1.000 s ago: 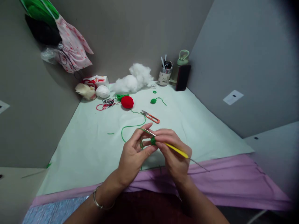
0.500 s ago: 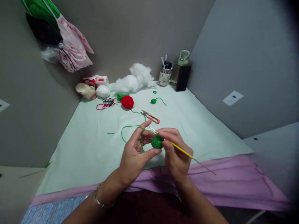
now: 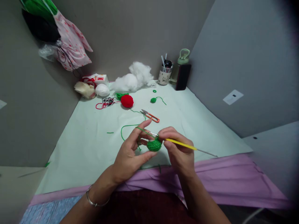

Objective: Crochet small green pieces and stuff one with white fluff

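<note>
My left hand (image 3: 130, 152) pinches a small round green crochet piece (image 3: 154, 145) between thumb and fingers. Green yarn (image 3: 128, 125) runs over its raised index finger and trails back onto the table. In my right hand (image 3: 179, 149) is a crochet hook (image 3: 182, 143) with a yellow handle, its fingers closed around the grip. The hook's silver tip points left at the top edge of the crochet piece, close to the yarn; whether it sits inside a stitch I cannot tell. A thin metal end sticks out to the right of the hand.
Orange-handled thread snips (image 3: 150, 116) lie just beyond my hands. Farther back are a red yarn ball (image 3: 127, 101), a small green crocheted piece with a tail (image 3: 153, 100), white stuffing (image 3: 133, 79), a pen cup (image 3: 163, 76), a bottle (image 3: 183, 57) and a phone (image 3: 183, 77).
The crochet piece and my left hand have shifted slightly left and down. The hook has turned nearer to level, its rear end rising.
</note>
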`<state>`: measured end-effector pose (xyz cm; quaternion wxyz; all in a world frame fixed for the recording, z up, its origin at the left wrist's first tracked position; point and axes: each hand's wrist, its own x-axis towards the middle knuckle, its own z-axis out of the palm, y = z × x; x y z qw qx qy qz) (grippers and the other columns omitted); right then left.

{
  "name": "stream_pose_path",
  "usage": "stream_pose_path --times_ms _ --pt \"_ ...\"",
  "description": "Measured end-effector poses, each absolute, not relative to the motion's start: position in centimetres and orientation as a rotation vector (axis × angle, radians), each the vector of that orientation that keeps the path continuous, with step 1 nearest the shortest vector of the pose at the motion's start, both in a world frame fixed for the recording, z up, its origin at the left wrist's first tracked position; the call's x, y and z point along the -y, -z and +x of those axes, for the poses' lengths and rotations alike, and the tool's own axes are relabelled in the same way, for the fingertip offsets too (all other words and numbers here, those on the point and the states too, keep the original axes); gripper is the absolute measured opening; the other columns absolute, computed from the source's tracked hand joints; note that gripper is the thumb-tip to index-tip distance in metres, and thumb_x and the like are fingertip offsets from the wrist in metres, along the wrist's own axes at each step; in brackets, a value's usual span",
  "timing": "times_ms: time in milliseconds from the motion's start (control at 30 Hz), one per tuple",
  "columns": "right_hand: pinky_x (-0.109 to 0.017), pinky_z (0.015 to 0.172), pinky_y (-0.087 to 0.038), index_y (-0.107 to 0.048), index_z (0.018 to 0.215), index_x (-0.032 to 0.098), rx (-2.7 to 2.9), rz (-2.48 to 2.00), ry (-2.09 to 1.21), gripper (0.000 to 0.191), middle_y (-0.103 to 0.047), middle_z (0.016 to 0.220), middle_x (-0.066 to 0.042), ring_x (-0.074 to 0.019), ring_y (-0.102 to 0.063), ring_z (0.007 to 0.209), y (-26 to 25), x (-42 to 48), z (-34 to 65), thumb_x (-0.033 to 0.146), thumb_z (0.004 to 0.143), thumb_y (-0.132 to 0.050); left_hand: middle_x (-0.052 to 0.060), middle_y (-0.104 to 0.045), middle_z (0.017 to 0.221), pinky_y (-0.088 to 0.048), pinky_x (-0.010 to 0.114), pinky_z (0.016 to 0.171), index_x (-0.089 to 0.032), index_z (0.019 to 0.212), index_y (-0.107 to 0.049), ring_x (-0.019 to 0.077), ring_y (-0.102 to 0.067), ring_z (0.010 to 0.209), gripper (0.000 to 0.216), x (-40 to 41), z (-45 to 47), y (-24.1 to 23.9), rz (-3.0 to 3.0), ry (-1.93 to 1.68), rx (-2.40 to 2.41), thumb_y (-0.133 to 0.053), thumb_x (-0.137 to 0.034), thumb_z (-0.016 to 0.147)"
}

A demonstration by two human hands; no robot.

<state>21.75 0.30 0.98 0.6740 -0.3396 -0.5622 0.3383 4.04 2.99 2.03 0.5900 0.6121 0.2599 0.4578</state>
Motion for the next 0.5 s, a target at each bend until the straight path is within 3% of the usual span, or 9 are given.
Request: stream_pose_path --times_ms 167,300,500 --pt "-0.031 0.077 -0.054 -0.081 0.104 0.030 1.263 -0.760 -0.740 0.014 -0.074 0.093 -0.003 -0.0172 -0.066 0.089 -1.2 -0.1 21.5 0.024 0.096 -0.071 0.000 -0.064 0.107 -0.050 0.028 0.101 -0.040 0.152 -0.051 0.0142 -0.062 0.103 0.081 -2.9 4.1 -2.1 1.376 -1.035 -0.559 -0.085 -0.019 0.081" --pt "-0.032 0.077 -0.056 -0.080 0.106 0.030 1.292 -0.898 -0.530 0.021 -0.073 0.096 -0.004 -0.0177 -0.067 0.090 -1.4 0.6 20.7 0.015 0.096 -0.068 0.000 -0.065 0.108 -0.050 0.026 0.099 -0.038 0.150 -0.053 0.0130 -0.062 0.102 0.078 -2.9 4.3 -1.8 1.281 -1.051 -0.527 -0.085 -0.021 0.082" --pt "-0.037 0.079 -0.057 -0.079 0.112 0.031 1.331 -1.008 -0.275 0.028 -0.075 0.099 -0.005 -0.0209 -0.069 0.091 -0.9 1.3 20.2 0.012 0.094 -0.067 0.003 -0.070 0.106 -0.050 0.031 0.101 -0.029 0.150 -0.055 0.0177 -0.065 0.104 0.077 -2.9 4.4 -1.9 1.232 -1.051 -0.602 -0.087 -0.023 0.080"
